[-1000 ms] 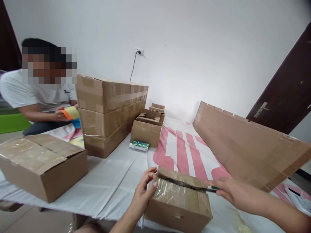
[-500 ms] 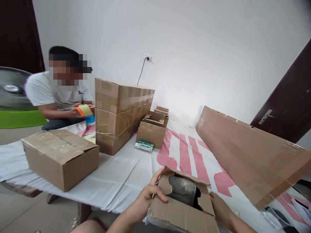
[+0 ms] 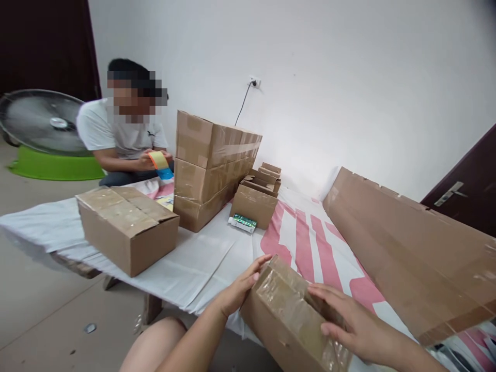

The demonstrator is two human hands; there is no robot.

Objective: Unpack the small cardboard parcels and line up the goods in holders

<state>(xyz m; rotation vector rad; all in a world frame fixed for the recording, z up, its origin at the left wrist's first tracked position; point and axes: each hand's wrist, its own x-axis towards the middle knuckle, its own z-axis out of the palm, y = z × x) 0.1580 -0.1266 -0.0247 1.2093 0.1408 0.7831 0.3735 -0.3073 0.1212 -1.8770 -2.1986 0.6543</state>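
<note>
A cardboard box (image 3: 289,315) is tilted at the front of the cloth-covered table, and a face with clear, wrinkled tape is turned up. My left hand (image 3: 242,289) presses on its left side, thumb and fingers along the upper edge. On the right, my right hand (image 3: 349,320) lies over the box with its fingers curved onto the upper face. Between them the two hands hold the box. A dark gap shows under the right fingers; what is inside cannot be seen.
A closed carton (image 3: 127,227) sits at the left, beside stacked taped cartons (image 3: 194,170). Open boxes (image 3: 253,201) stand behind a green-and-white small box (image 3: 243,223). A large cardboard panel (image 3: 406,248) borders the right. Across the table, a person (image 3: 127,134) holds a tape roll (image 3: 158,160).
The box in my hands has been turned, so its torn opening and the grey object inside no longer show. My right hand has moved onto its upper face. The view has shifted left.
</note>
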